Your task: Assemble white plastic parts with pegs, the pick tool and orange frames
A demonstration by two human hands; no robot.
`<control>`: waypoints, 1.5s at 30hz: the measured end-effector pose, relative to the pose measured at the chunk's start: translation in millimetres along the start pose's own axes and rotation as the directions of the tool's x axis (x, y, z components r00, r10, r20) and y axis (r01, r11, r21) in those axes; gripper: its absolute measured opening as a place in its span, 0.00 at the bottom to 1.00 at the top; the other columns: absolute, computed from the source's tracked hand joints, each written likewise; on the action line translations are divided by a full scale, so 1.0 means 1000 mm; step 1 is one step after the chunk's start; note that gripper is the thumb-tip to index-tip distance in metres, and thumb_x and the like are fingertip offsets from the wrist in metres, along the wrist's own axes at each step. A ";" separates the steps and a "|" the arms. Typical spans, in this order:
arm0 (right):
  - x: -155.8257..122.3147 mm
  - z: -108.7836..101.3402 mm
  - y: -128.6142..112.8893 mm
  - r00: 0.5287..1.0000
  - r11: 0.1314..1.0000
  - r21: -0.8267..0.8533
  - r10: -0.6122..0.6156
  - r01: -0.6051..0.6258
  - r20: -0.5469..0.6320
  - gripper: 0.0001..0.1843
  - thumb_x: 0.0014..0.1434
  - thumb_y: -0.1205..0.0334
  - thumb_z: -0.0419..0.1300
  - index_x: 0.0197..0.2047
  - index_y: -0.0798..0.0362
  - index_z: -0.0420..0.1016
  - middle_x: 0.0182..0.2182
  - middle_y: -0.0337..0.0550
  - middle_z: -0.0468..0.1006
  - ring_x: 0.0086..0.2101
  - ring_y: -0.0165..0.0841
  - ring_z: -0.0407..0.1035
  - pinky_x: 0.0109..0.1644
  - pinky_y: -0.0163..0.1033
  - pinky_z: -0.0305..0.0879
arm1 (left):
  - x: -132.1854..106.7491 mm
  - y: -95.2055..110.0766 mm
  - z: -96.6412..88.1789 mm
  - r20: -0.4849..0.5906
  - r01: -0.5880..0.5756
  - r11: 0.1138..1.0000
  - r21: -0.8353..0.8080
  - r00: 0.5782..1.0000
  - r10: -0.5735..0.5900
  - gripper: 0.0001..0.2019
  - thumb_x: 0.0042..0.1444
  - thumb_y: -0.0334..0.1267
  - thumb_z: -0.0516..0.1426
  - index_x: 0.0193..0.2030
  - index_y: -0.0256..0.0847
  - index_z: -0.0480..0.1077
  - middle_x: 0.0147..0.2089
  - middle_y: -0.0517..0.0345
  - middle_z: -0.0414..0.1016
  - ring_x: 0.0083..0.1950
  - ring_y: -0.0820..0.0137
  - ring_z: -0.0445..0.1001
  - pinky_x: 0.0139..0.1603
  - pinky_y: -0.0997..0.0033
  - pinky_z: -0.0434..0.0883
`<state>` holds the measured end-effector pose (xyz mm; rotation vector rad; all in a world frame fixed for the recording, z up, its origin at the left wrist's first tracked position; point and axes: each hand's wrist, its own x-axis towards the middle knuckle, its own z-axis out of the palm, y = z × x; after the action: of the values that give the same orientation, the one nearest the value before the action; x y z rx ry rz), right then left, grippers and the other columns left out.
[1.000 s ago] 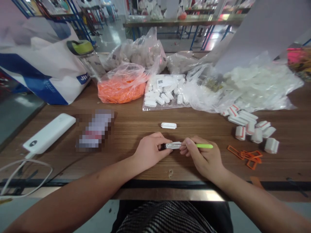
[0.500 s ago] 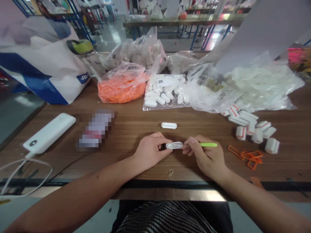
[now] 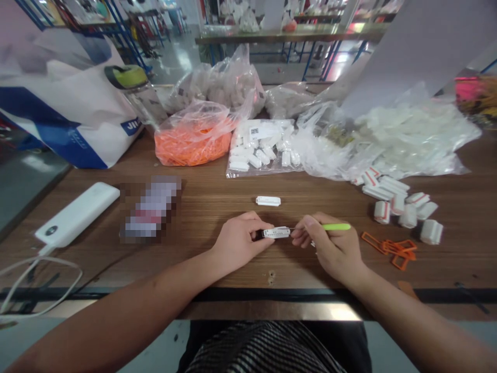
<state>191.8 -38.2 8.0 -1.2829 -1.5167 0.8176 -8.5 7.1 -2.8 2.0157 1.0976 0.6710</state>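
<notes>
My left hand pinches the left end of a white plastic connector housing between thumb and fingers. A row of small dark holes runs along the housing's upper face. In my right hand is a thin metal pick with a bright green handle. Its fine shaft points left, to the housing's right end; whether the tip touches it I cannot tell. Something small and white shows just under the right fingers. Beyond the hands, a second white connector housing lies flat on the brown table.
Orange frames and several white blocks lie at right. Bags of orange parts and white parts line the back. A bottle, a white power bank with cable and a blurred-out flat object are left.
My right hand and the green-handled pick have shifted slightly to the right, and less of the shaft overlaps the housing. The left hand keeps its hold.
</notes>
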 end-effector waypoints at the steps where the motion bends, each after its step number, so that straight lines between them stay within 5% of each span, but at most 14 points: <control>1: 0.000 0.000 0.001 1.000 1.000 0.014 0.008 -0.008 0.000 0.17 0.67 0.59 0.52 0.29 0.55 0.74 0.23 0.41 0.78 0.21 0.28 0.73 0.24 0.32 0.70 | 0.000 0.000 0.000 0.004 0.004 1.000 -0.001 1.000 -0.004 0.10 0.52 0.36 0.62 0.42 0.44 0.80 0.31 0.60 0.73 0.27 0.75 0.65 0.29 0.73 0.64; 13: 0.001 0.001 -0.001 0.998 0.997 -0.079 -0.020 0.025 0.062 0.17 0.66 0.59 0.53 0.28 0.54 0.74 0.23 0.40 0.78 0.23 0.28 0.74 0.25 0.32 0.69 | 0.001 0.002 0.000 0.001 0.002 1.000 0.002 1.000 -0.002 0.10 0.52 0.36 0.63 0.42 0.43 0.80 0.31 0.60 0.73 0.27 0.75 0.64 0.29 0.73 0.63; 19: -0.002 -0.001 0.000 0.999 1.000 0.008 0.028 -0.028 -0.030 0.18 0.67 0.57 0.52 0.28 0.55 0.74 0.22 0.41 0.78 0.21 0.28 0.73 0.24 0.32 0.70 | 0.000 0.001 -0.002 0.018 0.002 1.000 0.016 1.000 -0.003 0.11 0.52 0.35 0.63 0.43 0.44 0.80 0.31 0.61 0.72 0.28 0.75 0.65 0.30 0.73 0.64; 31: -0.001 0.000 0.004 0.999 0.999 0.020 0.048 -0.047 -0.013 0.18 0.67 0.56 0.52 0.29 0.55 0.74 0.22 0.42 0.78 0.20 0.28 0.73 0.23 0.32 0.70 | 0.001 0.002 -0.002 0.020 0.009 1.000 0.012 1.000 -0.010 0.11 0.52 0.35 0.63 0.43 0.45 0.80 0.31 0.61 0.73 0.27 0.75 0.65 0.30 0.73 0.64; 40: 0.001 -0.002 -0.003 0.983 0.963 -0.223 -0.119 0.148 0.139 0.17 0.67 0.60 0.51 0.29 0.53 0.74 0.24 0.41 0.77 0.24 0.29 0.72 0.29 0.34 0.69 | -0.001 0.001 0.000 0.007 -0.006 1.000 0.008 1.000 0.006 0.09 0.53 0.36 0.62 0.42 0.45 0.80 0.31 0.61 0.72 0.27 0.75 0.65 0.29 0.73 0.63; 45: 0.001 0.000 -0.001 0.998 0.995 -0.093 -0.041 0.044 0.039 0.18 0.67 0.57 0.51 0.29 0.53 0.73 0.23 0.41 0.78 0.22 0.29 0.73 0.25 0.33 0.70 | 0.000 0.001 -0.001 0.011 0.003 1.000 0.002 1.000 -0.003 0.10 0.53 0.37 0.62 0.43 0.46 0.80 0.32 0.60 0.73 0.27 0.75 0.64 0.29 0.74 0.63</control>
<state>191.7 -37.3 9.7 -1.3052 -1.6231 0.7539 -8.7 6.9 -1.5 2.0171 1.0948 0.6564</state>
